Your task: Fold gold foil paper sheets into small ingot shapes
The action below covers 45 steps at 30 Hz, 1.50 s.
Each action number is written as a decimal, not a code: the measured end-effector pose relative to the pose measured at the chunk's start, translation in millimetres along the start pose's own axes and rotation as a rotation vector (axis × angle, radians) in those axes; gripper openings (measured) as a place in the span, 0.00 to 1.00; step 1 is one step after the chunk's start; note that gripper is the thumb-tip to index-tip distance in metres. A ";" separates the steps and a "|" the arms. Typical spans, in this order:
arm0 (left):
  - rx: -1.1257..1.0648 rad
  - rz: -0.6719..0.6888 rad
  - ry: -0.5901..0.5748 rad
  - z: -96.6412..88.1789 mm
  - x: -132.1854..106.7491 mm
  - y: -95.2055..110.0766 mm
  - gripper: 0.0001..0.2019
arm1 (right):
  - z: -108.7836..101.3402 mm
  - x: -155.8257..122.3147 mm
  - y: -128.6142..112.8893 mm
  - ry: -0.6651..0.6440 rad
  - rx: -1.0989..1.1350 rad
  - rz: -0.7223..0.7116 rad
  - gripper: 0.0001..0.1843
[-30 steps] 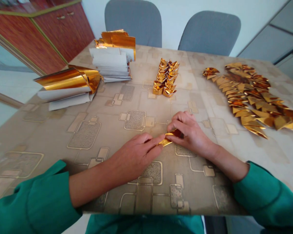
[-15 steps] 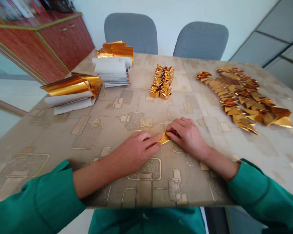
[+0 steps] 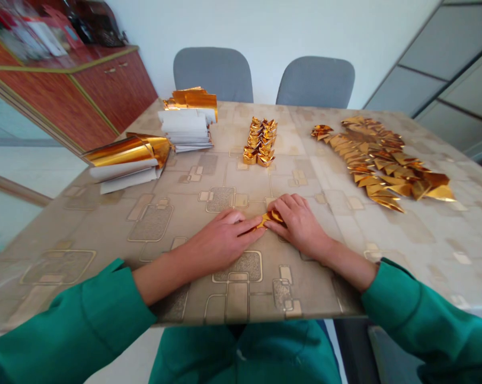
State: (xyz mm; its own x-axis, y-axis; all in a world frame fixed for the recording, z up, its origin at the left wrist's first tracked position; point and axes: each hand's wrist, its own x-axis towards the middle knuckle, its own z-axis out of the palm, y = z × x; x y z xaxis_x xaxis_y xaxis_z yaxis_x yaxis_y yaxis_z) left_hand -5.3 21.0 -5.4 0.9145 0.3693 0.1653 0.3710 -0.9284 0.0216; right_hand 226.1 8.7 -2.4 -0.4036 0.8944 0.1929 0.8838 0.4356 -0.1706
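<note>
A small folded piece of gold foil paper (image 3: 267, 218) lies on the patterned tablecloth between my hands, partly hidden by fingers. My left hand (image 3: 227, 239) holds its left end down, fingers together and pointing right. The fingers of my right hand (image 3: 297, 223) curl around the other end, where the foil bends up under them. Past the hands stand two rows of finished gold foil ingots (image 3: 260, 142), close together. To the right spreads a heap of folded gold foil pieces (image 3: 379, 157), pointed and overlapping.
At the back left of the table (image 3: 208, 298) rise a stack of gold-and-white foil sheets (image 3: 187, 128) and a second, bent stack (image 3: 128, 160). Two grey chairs (image 3: 213, 74) stand behind the far edge. A wooden cabinet (image 3: 100, 88) is at the left.
My view has tilted up, so the scene sits lower. The right end of the foil piece now bends upward under my right fingers, and both hands have drawn closer together.
</note>
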 end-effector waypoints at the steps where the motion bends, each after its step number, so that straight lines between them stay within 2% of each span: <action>1: 0.005 0.003 -0.004 -1.4 -0.1 -1.0 0.20 | -0.3 0.5 2.2 -0.006 0.005 -0.012 0.14; 4: 0.000 0.000 -0.016 -6.6 -3.0 -3.8 0.21 | -1.1 1.1 6.2 -0.007 0.018 -0.041 0.13; 8: -0.069 0.000 -0.056 -11.1 -10.6 -7.3 0.27 | -2.7 1.0 6.4 0.001 0.043 -0.054 0.11; 21: -0.103 0.022 -0.144 -12.5 -15.9 -8.6 0.37 | -0.7 -1.1 6.6 0.024 0.171 -0.064 0.05; 26: -0.124 0.032 -0.152 -13.1 -16.2 -10.4 0.38 | -2.0 -4.3 16.5 0.021 0.253 -0.090 0.04; 30: -0.123 0.021 -0.126 -12.1 -16.3 -9.1 0.37 | -4.6 -6.0 19.9 0.032 0.323 -0.139 0.07; 33: -0.118 0.013 -0.114 -11.3 -16.7 -7.2 0.35 | -5.2 -4.0 17.8 0.046 0.354 -0.097 0.10; 37: -0.118 0.014 -0.104 -10.5 -17.4 -6.0 0.36 | -1.5 -0.5 14.1 0.065 0.320 -0.023 0.06; 41: -0.126 0.023 -0.105 -11.4 -18.5 -7.3 0.35 | 0.7 -0.7 14.8 0.058 0.261 -0.055 0.03; 45: -0.137 0.033 -0.105 -12.7 -17.8 -8.2 0.34 | -0.2 -1.9 12.5 0.053 0.229 -0.070 0.05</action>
State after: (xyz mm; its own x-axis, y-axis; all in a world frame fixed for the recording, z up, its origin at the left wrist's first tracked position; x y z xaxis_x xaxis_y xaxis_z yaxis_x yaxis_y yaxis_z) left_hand -26.7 21.5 4.0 0.9402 0.3344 0.0648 0.3217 -0.9343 0.1535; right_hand 238.0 12.4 -4.6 -0.4439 0.8572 0.2612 0.7751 0.5136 -0.3680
